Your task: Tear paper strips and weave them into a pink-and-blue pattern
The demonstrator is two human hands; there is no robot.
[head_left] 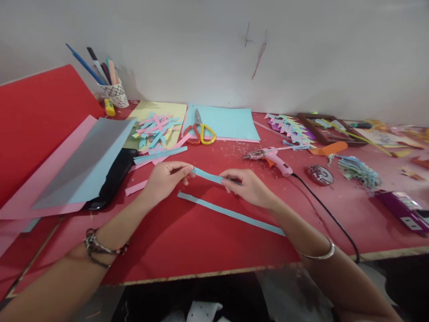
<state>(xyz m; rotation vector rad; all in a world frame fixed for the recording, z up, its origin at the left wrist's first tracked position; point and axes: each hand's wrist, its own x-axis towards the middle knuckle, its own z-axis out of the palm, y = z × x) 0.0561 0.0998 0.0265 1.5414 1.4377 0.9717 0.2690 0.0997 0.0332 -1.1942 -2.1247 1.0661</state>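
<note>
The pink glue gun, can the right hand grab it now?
Probably yes: nothing seems to lie between the right hand and the glue gun, but the hand may first need to release the blue strip it holds.

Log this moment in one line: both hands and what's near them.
left hand: pinching blue strip; right hand: pinching same strip; second blue strip: on red table; pink glue gun: lying beyond right hand

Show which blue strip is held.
The strip between the left hand and right hand; the long strip nearer the person and those in or beside the pile aren't held.
</note>
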